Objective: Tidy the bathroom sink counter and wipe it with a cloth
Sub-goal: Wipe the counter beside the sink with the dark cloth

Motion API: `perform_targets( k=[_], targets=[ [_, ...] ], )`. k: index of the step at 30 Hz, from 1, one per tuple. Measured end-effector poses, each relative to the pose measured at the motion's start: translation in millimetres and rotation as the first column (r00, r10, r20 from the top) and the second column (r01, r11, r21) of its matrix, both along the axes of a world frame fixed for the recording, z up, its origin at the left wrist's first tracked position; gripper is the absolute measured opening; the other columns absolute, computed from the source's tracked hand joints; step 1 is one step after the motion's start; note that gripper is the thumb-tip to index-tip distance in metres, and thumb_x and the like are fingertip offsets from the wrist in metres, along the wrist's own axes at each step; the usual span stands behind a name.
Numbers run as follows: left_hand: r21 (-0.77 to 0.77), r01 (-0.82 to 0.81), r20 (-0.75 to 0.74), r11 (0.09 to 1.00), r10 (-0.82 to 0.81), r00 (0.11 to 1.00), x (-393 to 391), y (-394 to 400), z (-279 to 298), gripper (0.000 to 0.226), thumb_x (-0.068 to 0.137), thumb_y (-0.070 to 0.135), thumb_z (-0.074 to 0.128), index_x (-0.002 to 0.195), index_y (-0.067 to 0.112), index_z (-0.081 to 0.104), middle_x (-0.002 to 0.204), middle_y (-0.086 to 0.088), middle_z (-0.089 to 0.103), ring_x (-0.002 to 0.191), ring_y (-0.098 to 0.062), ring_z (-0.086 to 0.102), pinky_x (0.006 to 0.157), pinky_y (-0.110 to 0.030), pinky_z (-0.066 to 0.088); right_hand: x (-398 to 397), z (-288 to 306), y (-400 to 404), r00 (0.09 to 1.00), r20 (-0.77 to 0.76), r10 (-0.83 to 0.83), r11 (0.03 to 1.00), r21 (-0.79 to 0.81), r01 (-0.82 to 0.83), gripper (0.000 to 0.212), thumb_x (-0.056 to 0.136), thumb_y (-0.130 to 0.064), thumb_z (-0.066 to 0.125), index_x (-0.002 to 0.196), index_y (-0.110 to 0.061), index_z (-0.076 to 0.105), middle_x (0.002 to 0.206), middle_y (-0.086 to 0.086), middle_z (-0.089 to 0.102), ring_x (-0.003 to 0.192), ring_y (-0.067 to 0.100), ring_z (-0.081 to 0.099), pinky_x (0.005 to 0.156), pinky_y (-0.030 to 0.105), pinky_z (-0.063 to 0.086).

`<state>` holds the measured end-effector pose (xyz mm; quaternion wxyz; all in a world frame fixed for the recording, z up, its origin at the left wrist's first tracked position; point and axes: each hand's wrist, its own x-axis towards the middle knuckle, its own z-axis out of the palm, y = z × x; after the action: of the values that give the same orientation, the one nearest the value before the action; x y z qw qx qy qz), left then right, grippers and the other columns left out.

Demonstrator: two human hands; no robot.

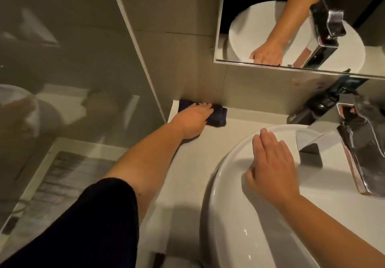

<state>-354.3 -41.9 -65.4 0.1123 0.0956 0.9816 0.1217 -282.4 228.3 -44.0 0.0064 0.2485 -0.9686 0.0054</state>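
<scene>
Mid-frame, a dark cloth (279,115) is pressed to the worktop (200,155) by the flat left hand (192,120); the right hand (273,163), grip open, is laid on the basin rim (225,159).

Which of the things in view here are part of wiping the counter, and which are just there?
Part of the job:
- dark cloth
- left hand pressing it down
- counter

Just there:
- right hand resting on the basin
- tap
- mirror
- glass panel

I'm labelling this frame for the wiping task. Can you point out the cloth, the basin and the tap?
Dark blue cloth (280,116): head view, exposed right end beyond the fingers.
White round ceramic basin (227,176): head view, left rim.
Chrome metal tap (362,142): head view, top of the spout.
</scene>
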Motion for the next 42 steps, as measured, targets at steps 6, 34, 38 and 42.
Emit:
perform_targets(
  k=[6,34,38,42],
  targets=[
    [0.026,0.058,-0.114,0.998,-0.054,0.992,32,-3,-13,0.048,0.096,0.015,0.051,0.141,0.009,0.036,0.156,-0.013,0.028,0.144,-0.029,0.023,0.119,-0.045,0.017,1,-1,-1,1.000,-0.009,0.002,0.999,-0.040,-0.002,0.079,0.068,-0.027,0.047,0.141,0.001,0.035,0.151,0.023,0.032,0.140,0.038,0.027,0.114,0.052,0.020],
    [0.371,-0.557,0.183,0.743,0.529,0.828,408,101,24,0.043,0.098,0.010,0.047,0.141,0.018,0.045,0.147,-0.005,0.047,0.134,-0.017,0.044,0.112,-0.023,0.027,-4,25,12,0.965,0.244,0.093,0.978,0.161,-0.135,0.097,0.085,-0.039,0.055,0.149,-0.005,-0.010,0.159,0.018,-0.014,0.146,0.034,-0.010,0.119,0.048,0.002],
    [0.614,-0.775,0.657,-0.150,0.640,0.397,402,112,37,0.029,0.099,0.004,0.042,0.120,0.009,0.062,0.108,-0.016,0.071,0.108,-0.032,0.064,0.096,-0.042,0.048,-4,25,11,0.967,0.238,0.090,0.975,0.176,-0.134,0.098,0.085,-0.038,0.056,0.149,-0.006,-0.011,0.159,0.019,-0.015,0.146,0.034,-0.011,0.119,0.048,0.002],
    [0.472,-0.566,0.881,-0.676,0.387,0.272,364,90,58,0.023,0.100,0.017,0.046,0.113,0.010,0.063,0.102,-0.019,0.074,0.092,-0.035,0.071,0.074,-0.043,0.055,-4,21,10,0.973,0.216,0.083,0.978,0.168,-0.121,0.098,0.084,-0.037,0.055,0.148,-0.006,-0.012,0.159,0.018,-0.016,0.146,0.034,-0.012,0.119,0.048,0.000]
  ],
)
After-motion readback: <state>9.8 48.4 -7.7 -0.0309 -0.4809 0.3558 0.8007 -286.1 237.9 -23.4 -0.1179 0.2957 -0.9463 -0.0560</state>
